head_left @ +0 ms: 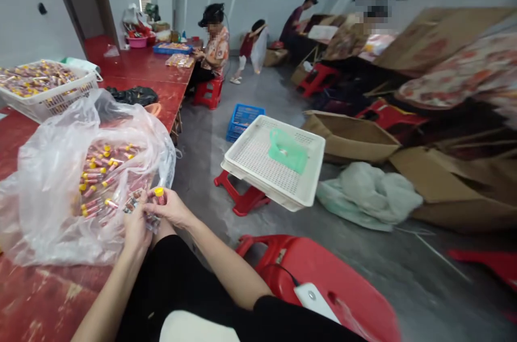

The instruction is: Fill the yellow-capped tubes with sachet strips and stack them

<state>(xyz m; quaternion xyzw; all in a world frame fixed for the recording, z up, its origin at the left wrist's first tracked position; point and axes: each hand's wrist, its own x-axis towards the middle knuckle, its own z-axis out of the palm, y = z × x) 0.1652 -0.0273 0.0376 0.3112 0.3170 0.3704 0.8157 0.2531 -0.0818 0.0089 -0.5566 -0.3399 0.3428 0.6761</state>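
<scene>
My right hand (172, 209) holds a small pink tube with a yellow cap (159, 195), which stands up between its fingers. Beside it, almost touching, my left hand (137, 222) is closed on a clear packet with small printed pieces (132, 202). Both hands are over my lap at the right edge of an open clear plastic bag (48, 186). Inside that bag lie several pink tubes with yellow caps (95, 174). Part of the packet is hidden behind my fingers.
A white basket of similar tubes (60, 97) stands on the red table (161, 81). To the right are white trays (258, 164) on a red stool, a nearer red stool (343, 272) with a white device (317, 301), cardboard boxes (351, 137) and a plastic bag (367, 194). Several people sit farther back.
</scene>
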